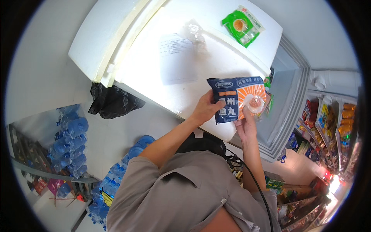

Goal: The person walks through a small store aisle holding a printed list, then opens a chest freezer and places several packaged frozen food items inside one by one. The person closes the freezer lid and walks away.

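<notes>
Both my hands hold a dark blue and orange plastic food packet [229, 84] that bears printed writing and a picture of a bowl. My left hand [206, 108] grips its left edge, thumb on the front. At the lower right edge, my right hand [247, 123] pinches the packet with the thumb over its face. Under and beyond it spreads a white freezer top [139, 66]. A paper sheet with writing [176, 63] lies there beside a crumpled clear plastic bag [195, 30]. Farther back, a green food packet [243, 26] rests on a raised white surface.
To the right is an open chest freezer compartment [285, 84], with more packets partly hidden behind the held one. A black plastic bag [113, 100] hangs at the left edge. Blue water jugs [72, 139] and bottles [108, 182] stand left; stocked shelves [327, 124] line the right.
</notes>
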`<control>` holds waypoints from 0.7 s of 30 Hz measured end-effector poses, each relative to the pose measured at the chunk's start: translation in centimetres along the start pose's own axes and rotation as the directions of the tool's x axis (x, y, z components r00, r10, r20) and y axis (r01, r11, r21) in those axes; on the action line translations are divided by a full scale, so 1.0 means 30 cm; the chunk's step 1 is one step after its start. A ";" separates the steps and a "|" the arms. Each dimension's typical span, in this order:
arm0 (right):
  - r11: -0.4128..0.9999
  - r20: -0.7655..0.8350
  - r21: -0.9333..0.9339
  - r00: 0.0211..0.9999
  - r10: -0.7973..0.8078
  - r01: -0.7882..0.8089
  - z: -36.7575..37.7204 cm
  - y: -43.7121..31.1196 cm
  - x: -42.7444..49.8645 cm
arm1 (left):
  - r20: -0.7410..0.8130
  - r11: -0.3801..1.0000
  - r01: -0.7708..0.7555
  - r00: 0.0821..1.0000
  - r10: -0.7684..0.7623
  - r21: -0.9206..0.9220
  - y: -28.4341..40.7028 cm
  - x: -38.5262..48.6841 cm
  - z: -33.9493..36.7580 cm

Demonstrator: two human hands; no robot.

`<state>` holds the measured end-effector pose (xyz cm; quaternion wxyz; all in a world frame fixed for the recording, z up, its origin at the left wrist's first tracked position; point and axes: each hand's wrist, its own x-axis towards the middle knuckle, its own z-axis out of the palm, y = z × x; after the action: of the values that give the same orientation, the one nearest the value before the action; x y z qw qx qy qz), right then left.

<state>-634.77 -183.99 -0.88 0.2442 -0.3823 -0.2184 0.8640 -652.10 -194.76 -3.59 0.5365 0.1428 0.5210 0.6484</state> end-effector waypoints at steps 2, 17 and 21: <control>0.999 -0.035 -0.044 0.999 0.009 -0.011 -0.006 0.010 0.006 | 0.025 1.000 -0.029 0.999 0.029 0.003 -0.011 0.003 -0.013; 0.984 0.115 -0.047 0.979 -0.167 0.173 0.229 -0.439 0.456 | -0.041 0.966 0.076 0.997 -0.068 0.247 -0.103 0.020 -0.165; 0.972 0.304 -0.056 0.931 -0.201 0.228 0.345 -0.584 0.686 | -0.029 0.970 0.074 0.997 -0.069 0.234 -0.087 0.014 -0.166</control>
<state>-650.37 -160.09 3.94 0.2840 -0.2328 -0.3317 0.8690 -654.54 -197.32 -7.98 0.5333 0.1797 0.6042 0.5641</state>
